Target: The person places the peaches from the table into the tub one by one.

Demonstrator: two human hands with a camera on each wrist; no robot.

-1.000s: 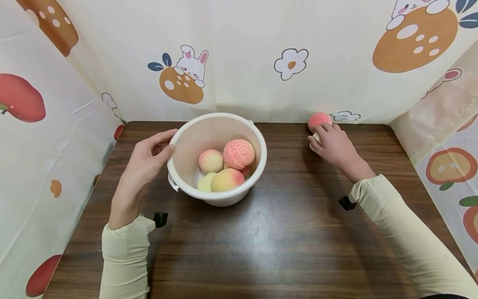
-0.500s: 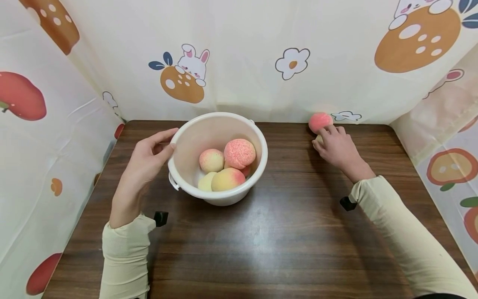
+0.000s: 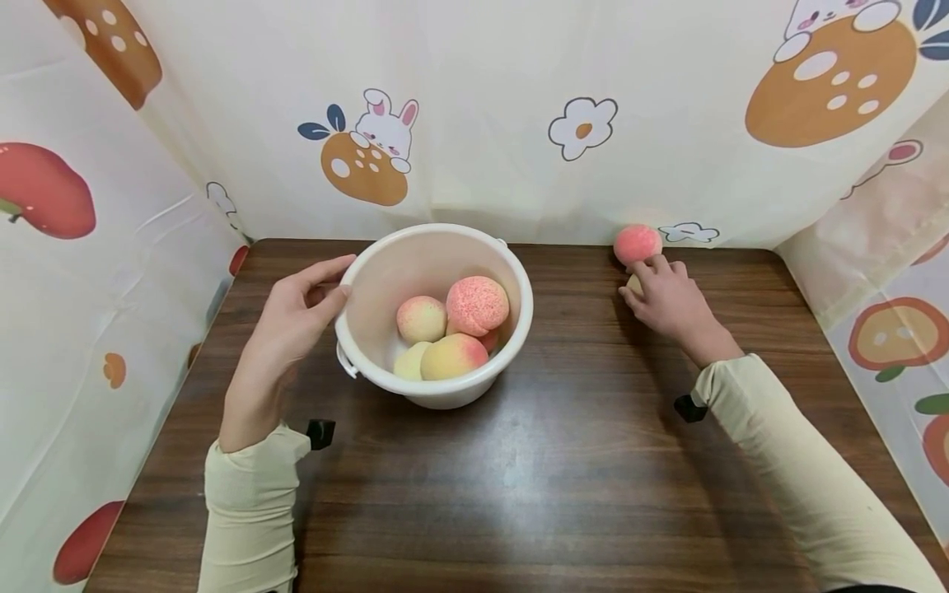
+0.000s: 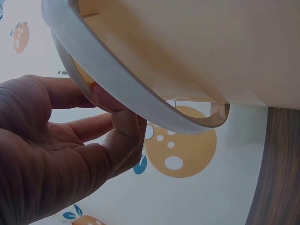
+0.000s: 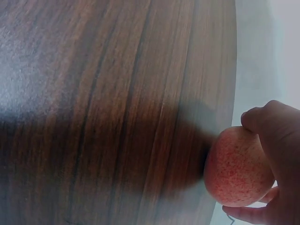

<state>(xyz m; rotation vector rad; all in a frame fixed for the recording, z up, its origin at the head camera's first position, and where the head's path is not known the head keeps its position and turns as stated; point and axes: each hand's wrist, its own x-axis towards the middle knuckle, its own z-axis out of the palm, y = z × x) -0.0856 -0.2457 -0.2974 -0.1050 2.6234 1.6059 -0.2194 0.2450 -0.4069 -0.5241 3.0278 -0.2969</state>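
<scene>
A white bucket (image 3: 396,268) with several peaches inside stands left of the middle of the table. My left hand (image 3: 292,313) grips its left rim. In the left wrist view, the fingers (image 4: 124,133) curl at the white rim (image 4: 112,82) and its side handle. Towards the back right, my right hand (image 3: 673,303) holds a peach (image 5: 239,166) between thumb and fingers. That peach shows pink and speckled in the right wrist view. From the head only a pale bit of it appears under the fingers. Just behind it lies another pink peach (image 3: 637,244) by the table's back edge.
Inside the bucket a speckled pink peach (image 3: 478,305) lies highest, with a yellow-and-pink one (image 3: 454,357) and a paler one (image 3: 421,319) near it. Printed curtains (image 3: 489,99) enclose the back and sides of the brown wooden table (image 3: 519,494).
My right hand has shifted slightly right and towards me, showing more of the pink peach behind it. My left hand keeps its grip on the bucket, which stays in place.
</scene>
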